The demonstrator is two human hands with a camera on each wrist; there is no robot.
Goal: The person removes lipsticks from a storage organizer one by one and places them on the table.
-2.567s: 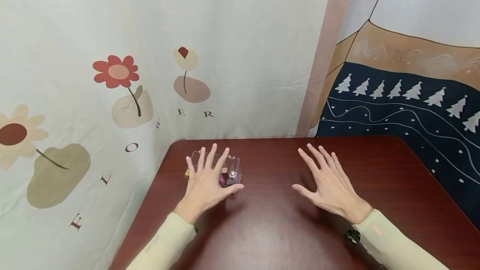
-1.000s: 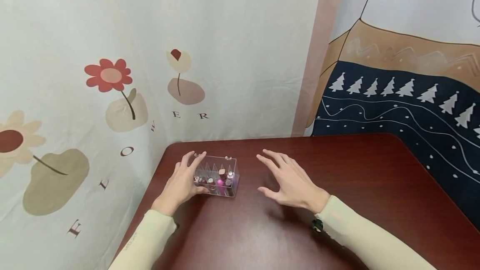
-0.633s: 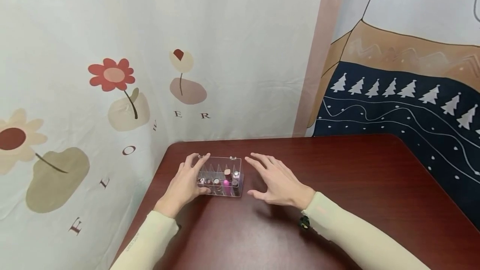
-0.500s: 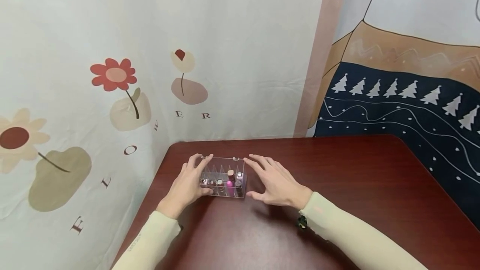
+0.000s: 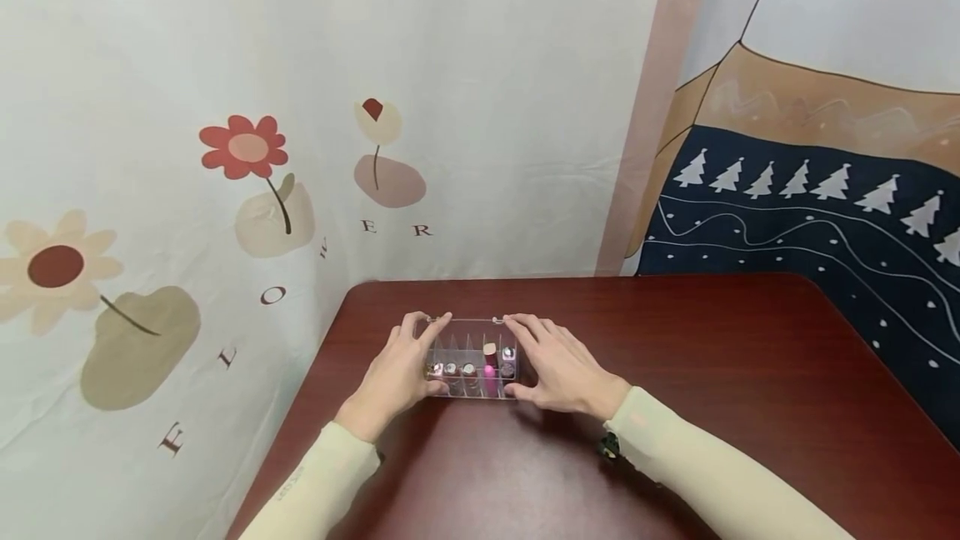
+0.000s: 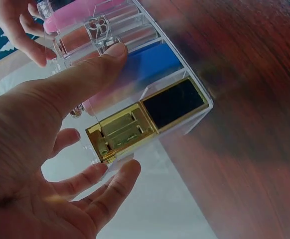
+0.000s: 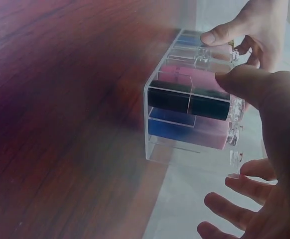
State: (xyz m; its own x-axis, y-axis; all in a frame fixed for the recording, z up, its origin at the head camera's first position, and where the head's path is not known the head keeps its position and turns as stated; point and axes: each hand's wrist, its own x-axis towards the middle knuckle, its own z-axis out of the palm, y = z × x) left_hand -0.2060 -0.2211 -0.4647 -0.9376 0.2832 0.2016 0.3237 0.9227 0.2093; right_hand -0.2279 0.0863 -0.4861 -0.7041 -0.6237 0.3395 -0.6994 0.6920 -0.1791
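Observation:
A clear divided plastic lipstick box (image 5: pixel 455 347) stands on the table with several lipsticks inside. My left hand (image 5: pixel 395 375) grips its left end, thumb on the front and fingers behind. At the right end my right hand (image 5: pixel 567 373) holds it the same way. Close up in the left wrist view are a gold-and-black lipstick (image 6: pixel 175 103) in the end slot and a blue-and-pink tube (image 6: pixel 157 63) beside it, partly behind the thumb. The right wrist view shows a dark tube (image 7: pixel 187 103) and a pink lipstick (image 7: pixel 177 76). Small clear hinges (image 5: pixel 498 321) sit along the box's rear top edge.
The dark red wooden table (image 5: pixel 480 465) has rounded far corners. Right behind it hangs a pale curtain (image 5: pixel 517 107) printed with flowers and letters. A navy cloth with white trees (image 5: pixel 832 182) hangs at the right.
My hands were spread apart above the table. The left has taken hold of the box's left end, the right has come left onto its right end, and the box has shifted slightly right.

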